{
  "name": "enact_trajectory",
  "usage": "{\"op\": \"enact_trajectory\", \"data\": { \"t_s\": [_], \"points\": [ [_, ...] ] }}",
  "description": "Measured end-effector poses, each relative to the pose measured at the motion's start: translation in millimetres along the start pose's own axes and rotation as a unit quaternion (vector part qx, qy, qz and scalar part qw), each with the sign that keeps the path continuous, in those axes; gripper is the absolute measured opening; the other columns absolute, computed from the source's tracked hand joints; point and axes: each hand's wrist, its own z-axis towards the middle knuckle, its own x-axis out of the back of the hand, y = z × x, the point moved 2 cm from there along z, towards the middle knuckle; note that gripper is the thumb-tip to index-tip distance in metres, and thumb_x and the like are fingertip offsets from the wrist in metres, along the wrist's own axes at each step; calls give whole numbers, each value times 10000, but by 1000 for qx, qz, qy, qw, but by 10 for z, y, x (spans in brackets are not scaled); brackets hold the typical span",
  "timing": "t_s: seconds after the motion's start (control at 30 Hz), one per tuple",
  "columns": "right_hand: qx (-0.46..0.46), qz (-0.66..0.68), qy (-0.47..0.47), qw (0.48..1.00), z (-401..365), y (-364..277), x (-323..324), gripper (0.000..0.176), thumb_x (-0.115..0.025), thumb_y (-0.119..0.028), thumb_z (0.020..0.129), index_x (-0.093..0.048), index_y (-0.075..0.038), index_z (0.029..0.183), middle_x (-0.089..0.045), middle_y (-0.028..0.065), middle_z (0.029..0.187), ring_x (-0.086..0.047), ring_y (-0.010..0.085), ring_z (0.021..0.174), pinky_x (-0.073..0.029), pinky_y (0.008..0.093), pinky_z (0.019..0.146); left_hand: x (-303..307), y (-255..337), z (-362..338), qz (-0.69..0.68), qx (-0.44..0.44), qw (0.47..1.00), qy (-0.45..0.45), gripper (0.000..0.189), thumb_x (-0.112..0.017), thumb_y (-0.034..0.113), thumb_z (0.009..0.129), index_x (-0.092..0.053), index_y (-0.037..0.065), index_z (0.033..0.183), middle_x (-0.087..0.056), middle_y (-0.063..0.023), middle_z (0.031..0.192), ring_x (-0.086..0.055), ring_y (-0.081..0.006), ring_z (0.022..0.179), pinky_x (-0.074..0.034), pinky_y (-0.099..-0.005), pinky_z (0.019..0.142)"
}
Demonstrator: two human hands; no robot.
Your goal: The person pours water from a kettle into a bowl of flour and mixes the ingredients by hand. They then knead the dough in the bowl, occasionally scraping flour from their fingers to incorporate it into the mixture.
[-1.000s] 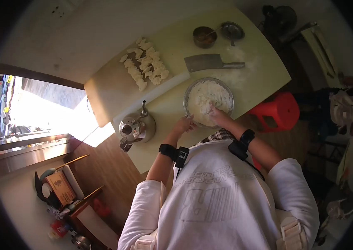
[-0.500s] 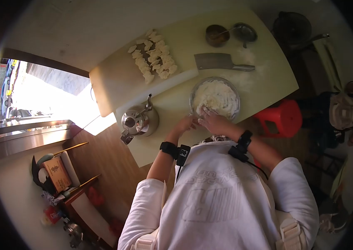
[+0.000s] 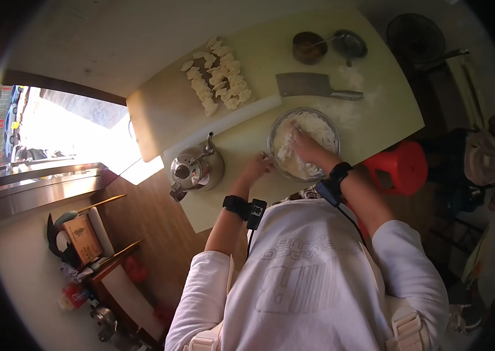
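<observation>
A round metal bowl (image 3: pixel 337 131) of pale, floury dough mix (image 3: pixel 318 130) stands near the table's front edge. My right hand (image 3: pixel 305 143) reaches into it from the near side, fingers together and pressed into the flour, with the fingertips partly buried. At the bowl's lower left rim is my left hand (image 3: pixel 257 167), its fingers curled against the edge. Beyond the bowl lies a cleaver (image 3: pixel 304 85), handle to the right. Left of my left hand stands a metal kettle (image 3: pixel 198 169).
Several pale dough pieces (image 3: pixel 218 76) lie on a board (image 3: pixel 160 123) at the back left. A small pot (image 3: pixel 309 48) and a dark dish (image 3: pixel 351 44) stand at the back. Beside the table's right edge is a red stool (image 3: pixel 402 168).
My right hand has moved forward from the bowl's near rim, deeper into the flour. My left hand has separated from it and stays by the rim.
</observation>
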Motion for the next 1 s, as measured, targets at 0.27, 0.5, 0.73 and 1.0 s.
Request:
{"op": "enact_trajectory", "data": {
  "t_s": [0.27,0.5,0.73,1.0],
  "points": [
    [40,56,-4,998,8,-20,-90,491,-411,-123,737,-281,-18,1199,-432,248,1056,-416,365,973,-329,350,835,-108,-126,125,-81,42,995,46,170,-484,173,790,-453,19,726,-500,-51,586,-493,-123,483,-404,-227,455],
    [121,-55,-113,985,33,-97,-79,344,-440,-141,712,-471,-35,1038,-491,200,980,-445,339,936,-349,372,814,-111,-79,106,-69,73,993,63,193,-489,194,794,-436,45,683,-477,-31,537,-468,-100,441,-364,-217,392],
    [228,-123,-151,954,-171,-168,70,293,-466,-156,666,-534,-42,928,-502,170,932,-433,315,952,-351,374,814,-112,-122,118,-77,69,992,72,187,-500,185,786,-438,43,681,-476,-34,522,-467,-103,420,-353,-216,376],
    [318,-161,-109,928,-353,-128,320,282,-475,-175,664,-552,-63,911,-510,159,932,-455,307,902,-370,367,786,-105,-146,115,-103,66,990,64,171,-498,163,782,-437,39,682,-486,-43,529,-467,-106,412,-353,-217,374]
  ]
}}
